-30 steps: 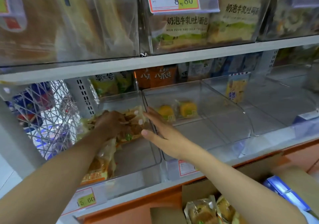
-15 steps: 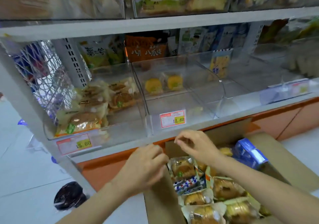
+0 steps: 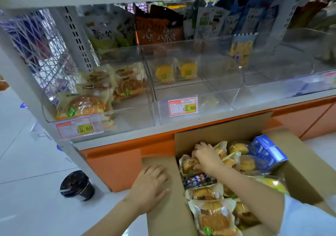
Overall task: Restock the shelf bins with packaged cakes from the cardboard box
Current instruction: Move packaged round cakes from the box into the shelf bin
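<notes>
An open cardboard box (image 3: pixel 227 130) stands on the floor below the shelf, full of packaged cakes (image 3: pixel 214 217). My right hand (image 3: pixel 207 158) is down inside it, fingers closed around a wrapped brown cake (image 3: pixel 188 164) near the box's far left corner. My left hand (image 3: pixel 151 183) lies flat, fingers spread, on the box's left flap (image 3: pixel 163 217). On the shelf, the left clear bin (image 3: pixel 127 115) holds several brown cakes (image 3: pixel 81 105). The middle bin (image 3: pixel 214 106) holds two yellow cakes (image 3: pixel 164 73) at its back.
Blue cartons (image 3: pixel 267 150) lie in the box's right side. A dark lidded cup (image 3: pixel 76 185) stands on the white floor at left. Price tags (image 3: pixel 182 106) hang on the bin fronts. An orange shelf base (image 3: pixel 118 161) runs behind the box. Snack bags (image 3: pixel 158 28) stand behind the bins.
Both hands have left the left bin and come down to the box. The right hand went into the cakes and closed on one; the left hand settled on the flap.
</notes>
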The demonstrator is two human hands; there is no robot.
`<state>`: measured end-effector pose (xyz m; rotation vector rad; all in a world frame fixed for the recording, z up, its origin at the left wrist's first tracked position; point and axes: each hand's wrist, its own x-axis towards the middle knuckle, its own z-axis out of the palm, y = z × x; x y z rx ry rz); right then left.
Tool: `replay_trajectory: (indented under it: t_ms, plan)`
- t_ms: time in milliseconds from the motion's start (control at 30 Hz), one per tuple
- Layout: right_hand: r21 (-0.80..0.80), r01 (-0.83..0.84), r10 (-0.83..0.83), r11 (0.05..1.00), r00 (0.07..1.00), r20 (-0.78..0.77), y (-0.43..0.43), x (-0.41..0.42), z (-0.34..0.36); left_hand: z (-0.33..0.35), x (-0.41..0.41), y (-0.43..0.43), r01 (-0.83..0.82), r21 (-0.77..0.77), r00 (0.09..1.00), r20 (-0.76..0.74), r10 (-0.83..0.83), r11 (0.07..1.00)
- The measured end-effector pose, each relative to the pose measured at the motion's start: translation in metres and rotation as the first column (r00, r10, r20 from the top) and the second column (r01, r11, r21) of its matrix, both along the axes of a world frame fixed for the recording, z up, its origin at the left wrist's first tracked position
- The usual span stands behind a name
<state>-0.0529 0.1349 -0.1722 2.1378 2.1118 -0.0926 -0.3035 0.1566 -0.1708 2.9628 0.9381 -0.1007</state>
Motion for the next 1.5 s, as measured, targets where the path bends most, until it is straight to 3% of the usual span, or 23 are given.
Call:
replay_trajectory:
  t_ms: [100, 167, 233, 300, 367, 467, 533, 600, 667, 733, 867, 1000, 1133, 1300, 1400, 1500]
  plan:
    - [0.083, -0.065, 0.072, 0.994, 0.994, -0.086, -0.010, 0.007, 0.011, 0.007, 0.010, 0.000, -0.103, -0.178, 0.986, 0.110, 0.124, 0.979]
    - [0.137, -0.087, 0.111, 0.987, 0.978, -0.176, -0.018, 0.012, 0.023, 0.014, 0.021, 0.001, -0.114, -0.313, 0.942, 0.268, 0.203, 0.943]
    - [0.164, -0.082, 0.127, 0.983, 0.950, -0.284, -0.026, 0.015, 0.036, 0.023, 0.037, -0.001, -0.043, -0.502, 0.848, 0.439, 0.297, 0.864]
    - [0.142, -0.074, 0.129, 0.987, 0.890, -0.437, -0.032, 0.015, 0.046, 0.029, 0.054, -0.002, 0.023, -0.645, 0.784, 0.485, 0.386, 0.764]
    - [0.088, -0.064, 0.104, 0.994, 0.806, -0.583, -0.037, 0.016, 0.052, 0.031, 0.064, -0.001, 0.042, -0.673, 0.751, 0.509, 0.422, 0.738]
    - [0.016, 0.027, -0.009, 1.000, 0.729, -0.685, -0.048, 0.020, 0.055, 0.034, 0.061, 0.001, -0.002, -0.637, 0.733, 0.523, 0.435, 0.771]
    - [-0.028, 0.063, -0.065, 0.998, 0.721, -0.690, -0.056, 0.024, 0.053, 0.036, 0.050, 0.006, -0.083, -0.606, 0.703, 0.527, 0.477, 0.791]
    - [-0.170, 0.009, -0.114, 0.985, 0.776, -0.621, -0.062, 0.023, 0.045, 0.040, 0.037, 0.010, -0.142, -0.633, 0.642, 0.526, 0.557, 0.761]
    - [-0.384, -0.084, -0.109, 0.920, 0.884, -0.455, -0.062, 0.017, 0.036, 0.045, 0.024, 0.013, -0.131, -0.695, 0.600, 0.513, 0.614, 0.707]
    - [-0.494, -0.127, -0.035, 0.860, 0.952, -0.305, -0.058, 0.010, 0.030, 0.052, 0.015, 0.013, -0.101, -0.721, 0.595, 0.508, 0.623, 0.685]
    - [-0.482, -0.148, 0.012, 0.864, 0.962, -0.273, -0.052, 0.007, 0.037, 0.065, 0.004, 0.008, -0.054, -0.733, 0.570, 0.535, 0.623, 0.679]
    - [-0.294, -0.142, 0.025, 0.945, 0.930, -0.368, -0.055, 0.019, 0.064, 0.092, -0.011, 0.005, -0.005, -0.695, 0.483, 0.628, 0.610, 0.719]
    - [-0.058, -0.180, 0.113, 0.982, 0.806, -0.581, -0.056, 0.032, 0.132, 0.139, -0.032, 0.006, 0.091, -0.599, 0.395, 0.755, 0.524, 0.795]
    - [0.156, -0.177, 0.230, 0.972, 0.560, -0.796, -0.048, 0.019, 0.230, 0.211, -0.051, 0.023, 0.138, -0.497, 0.176, 0.864, 0.473, 0.857]
    - [0.314, -0.060, 0.315, 0.947, 0.345, -0.884, -0.022, 0.009, 0.265, 0.241, -0.059, 0.049, 0.066, -0.473, 0.078, 0.880, 0.468, 0.879]
    - [0.367, 0.137, 0.329, 0.920, 0.238, -0.914, 0.017, -0.002, 0.274, 0.251, -0.060, 0.078, -0.015, -0.520, 0.051, 0.852, 0.520, 0.854]
